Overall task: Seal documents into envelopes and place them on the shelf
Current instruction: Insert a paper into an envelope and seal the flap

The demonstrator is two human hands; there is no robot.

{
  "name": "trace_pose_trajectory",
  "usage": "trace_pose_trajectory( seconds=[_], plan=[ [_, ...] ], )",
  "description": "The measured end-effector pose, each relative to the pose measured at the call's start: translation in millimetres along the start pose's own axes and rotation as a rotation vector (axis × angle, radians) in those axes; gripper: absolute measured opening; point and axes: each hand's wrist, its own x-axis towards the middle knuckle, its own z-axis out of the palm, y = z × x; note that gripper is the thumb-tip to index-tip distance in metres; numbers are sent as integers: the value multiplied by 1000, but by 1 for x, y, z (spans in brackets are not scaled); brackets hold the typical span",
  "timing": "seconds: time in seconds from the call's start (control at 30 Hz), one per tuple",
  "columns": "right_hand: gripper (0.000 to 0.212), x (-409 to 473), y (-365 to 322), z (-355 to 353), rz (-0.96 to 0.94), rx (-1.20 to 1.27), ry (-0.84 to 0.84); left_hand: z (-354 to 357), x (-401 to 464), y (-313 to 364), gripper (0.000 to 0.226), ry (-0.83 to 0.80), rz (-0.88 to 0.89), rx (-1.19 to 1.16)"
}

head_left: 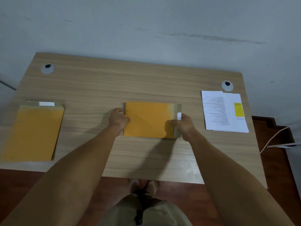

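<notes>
**One envelope at the sealing step, more paperwork waiting**

The envelope [149, 119] lies sideways in the middle of the desk [114, 82], its flap end pointing to the person's right. The flap [178, 121] looks folded over onto the body, with a white strip [179, 116] showing on it, probably the backing of the glue line. The right hand [184, 126] holds that flap end, thumb pressed on the face of the envelope and fingers curled round the edge by the strip. The left hand [118, 119] steadies the opposite end, thumb on top and fingers curled at the edge. Whether a document is already inside cannot be told.

So the sealing of this envelope seems under way, not finished. On the left of the desk lies a second envelope [34, 131], flap open, white strip in place. On the right sits a stack of papers [224, 111] with a yellow patch. No shelf is in view, so shelving appears to remain for all of it.
</notes>
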Motion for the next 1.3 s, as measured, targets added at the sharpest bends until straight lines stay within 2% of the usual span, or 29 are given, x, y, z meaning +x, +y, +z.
trace_pose_trajectory(
  seconds=[0.13,0.23,0.6,0.9,1.1,1.3],
  plan=[
    [23,2,6,5,-84,-137,47,2,9,-6,45,81,13,9],
    [28,3,13,5,-125,-211,96,1,11,-7,38,105,31,29],
    [27,-1,21,3,-105,-207,176,2,6,-5,39,144,73,101],
    [45,-22,10,-8,-62,-175,280,25,-14,35,38,-4,205,147],
    [40,-39,4,-40,-81,-151,328,69,-37,70,40,-167,287,143],
    [38,-34,2,-93,-89,-130,374,132,-62,102,35,-232,334,153]
  ],
)
